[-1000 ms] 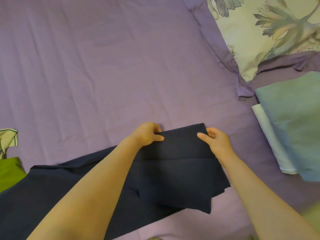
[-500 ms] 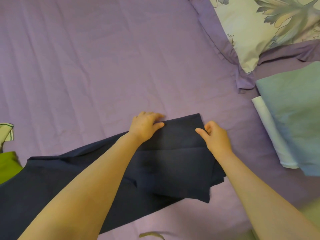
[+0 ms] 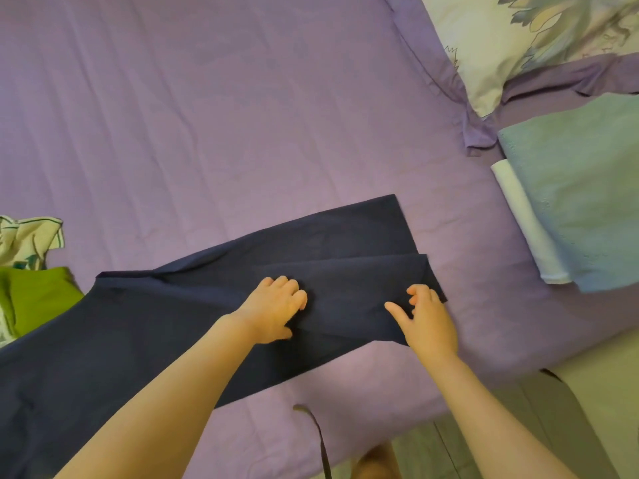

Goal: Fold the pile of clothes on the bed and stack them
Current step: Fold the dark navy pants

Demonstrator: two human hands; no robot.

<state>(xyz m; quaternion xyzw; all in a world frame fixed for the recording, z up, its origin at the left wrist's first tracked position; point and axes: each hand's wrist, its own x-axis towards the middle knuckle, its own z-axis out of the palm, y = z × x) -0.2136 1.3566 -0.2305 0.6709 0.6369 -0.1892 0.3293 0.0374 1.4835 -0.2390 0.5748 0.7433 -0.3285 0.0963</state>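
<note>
Dark navy trousers [image 3: 166, 326] lie spread across the purple bed sheet [image 3: 224, 115], from the lower left up to the middle. Their far ends lie in flat overlapping layers near the centre. My left hand [image 3: 273, 307] rests on the middle of the cloth with its fingers curled and its thumb tucked at a fold. At the right edge of the nearer layer, my right hand [image 3: 427, 318] grips the cloth with curled fingers and the thumb stretched out. A raised crease runs between the two hands.
A folded pale teal garment [image 3: 581, 188] lies on a folded white one [image 3: 518, 219] at the right. A floral pillow [image 3: 518, 46] is at the top right. A green garment [image 3: 34, 299] and a white patterned one [image 3: 24, 240] lie at the left. The bed edge and floor [image 3: 587, 392] are at the lower right.
Both hands let go of the far hem and drew back toward me onto a nearer layer. The far trouser ends now lie flat on the sheet.
</note>
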